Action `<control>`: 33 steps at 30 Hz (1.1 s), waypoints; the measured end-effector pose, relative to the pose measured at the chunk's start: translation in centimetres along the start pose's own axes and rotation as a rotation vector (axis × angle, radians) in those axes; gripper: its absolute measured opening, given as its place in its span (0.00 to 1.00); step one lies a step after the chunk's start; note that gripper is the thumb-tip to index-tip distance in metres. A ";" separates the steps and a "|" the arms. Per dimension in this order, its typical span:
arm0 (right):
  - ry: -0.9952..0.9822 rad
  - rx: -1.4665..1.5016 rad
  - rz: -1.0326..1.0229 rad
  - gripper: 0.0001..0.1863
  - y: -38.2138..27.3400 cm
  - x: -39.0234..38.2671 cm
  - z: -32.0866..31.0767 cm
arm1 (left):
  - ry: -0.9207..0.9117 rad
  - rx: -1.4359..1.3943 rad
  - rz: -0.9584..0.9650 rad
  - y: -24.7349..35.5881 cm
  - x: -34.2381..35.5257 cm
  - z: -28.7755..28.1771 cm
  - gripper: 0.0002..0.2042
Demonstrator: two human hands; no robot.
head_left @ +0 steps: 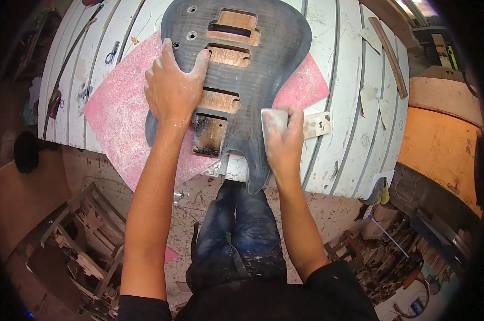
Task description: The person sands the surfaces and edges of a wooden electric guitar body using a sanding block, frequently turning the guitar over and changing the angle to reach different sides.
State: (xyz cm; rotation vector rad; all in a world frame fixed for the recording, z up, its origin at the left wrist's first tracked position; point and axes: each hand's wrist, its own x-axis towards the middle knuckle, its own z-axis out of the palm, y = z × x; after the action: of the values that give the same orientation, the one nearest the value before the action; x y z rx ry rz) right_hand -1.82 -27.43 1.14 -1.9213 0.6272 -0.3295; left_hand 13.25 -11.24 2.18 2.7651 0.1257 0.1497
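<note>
A dark grey electric guitar body [274, 48] with bare wood cavities lies on the worktable, its horn end toward me. My left hand [173, 88] grips its left edge, with the thumb on the top face by a middle cavity and the fingers along the side. In my right hand [286, 140] is a pale piece of sandpaper [274, 119], pressed against the body's right edge near the horn. White dust coats the fingers of both hands. Beneath the body lies a pink dusty sheet [121, 112].
The white slatted table [354, 32] has dark gaps between its boards. Right of my right hand lies a pale strip with round spots [317, 124]. A wooden stick [389, 59] rests far right. A red-and-black tool [54, 103] sits at the left edge. Wooden frames [87, 241] stand lower left.
</note>
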 end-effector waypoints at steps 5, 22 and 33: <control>-0.038 -0.058 0.026 0.18 0.8 -3.0 -1.0 | -0.018 0.026 -0.019 0.3 0.0 -0.4 0.44; 0.114 0.038 -0.017 0.19 -0.5 3.7 1.8 | -0.022 0.025 -0.018 0.4 0.1 -0.5 0.44; 0.147 -0.009 0.035 0.20 -1.3 4.8 1.4 | -0.016 0.001 -0.031 0.5 0.1 -0.7 0.43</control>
State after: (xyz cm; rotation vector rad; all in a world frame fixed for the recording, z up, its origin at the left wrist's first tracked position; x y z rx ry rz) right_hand 3.13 -28.65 1.45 -1.9044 0.7589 -0.4498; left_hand 13.34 -11.48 3.03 2.7632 0.1641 0.1190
